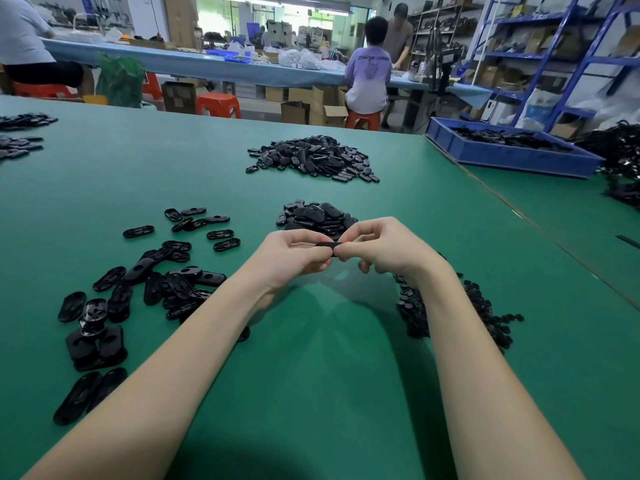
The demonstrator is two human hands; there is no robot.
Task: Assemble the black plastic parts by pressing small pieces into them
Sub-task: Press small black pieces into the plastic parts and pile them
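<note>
Left hand [294,254]: pinches one end of the black part [327,244].
Right hand [375,245]: pinches the other end.
Tip: hold it steady, push with thumbs until the small piece sits flat.

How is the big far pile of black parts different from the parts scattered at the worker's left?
The far pile is a dense, rounded heap; the left parts lie spread out, many singly, with green table showing between. The far pile lies beyond the hands; the left parts sit beside the left arm. Both are black ovals.
</note>
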